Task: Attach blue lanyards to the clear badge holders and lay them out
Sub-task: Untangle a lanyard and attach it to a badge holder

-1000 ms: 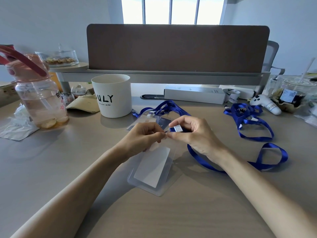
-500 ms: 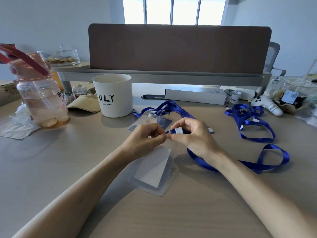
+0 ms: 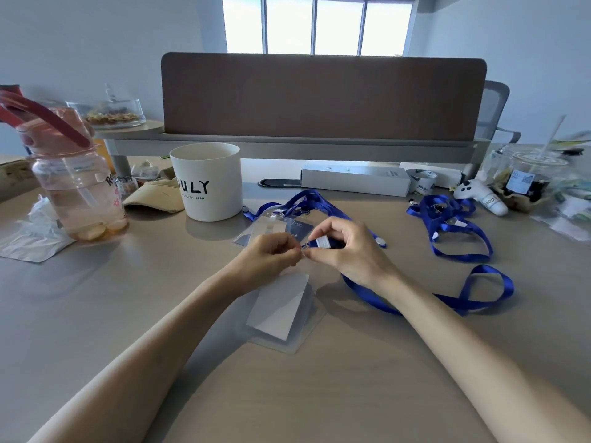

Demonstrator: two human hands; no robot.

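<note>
Between both hands at the middle of the pale wooden surface [image 3: 96, 314], a clear soft-plastic badge holder [image 3: 281, 310] hangs from the left hand [image 3: 267, 255], pinched at its top edge, lower end resting on the surface. The right hand [image 3: 347, 251] pinches the clip end of a blue ribbon lanyard [image 3: 479, 290]. Both look light, floppy and slick, so gripping at the slot and clip seems best. Finished badges [image 3: 275, 223] lie just behind; a white cup [image 3: 208, 180] stands left, a lanyard pile [image 3: 447, 219] right. Near side is open.
</note>
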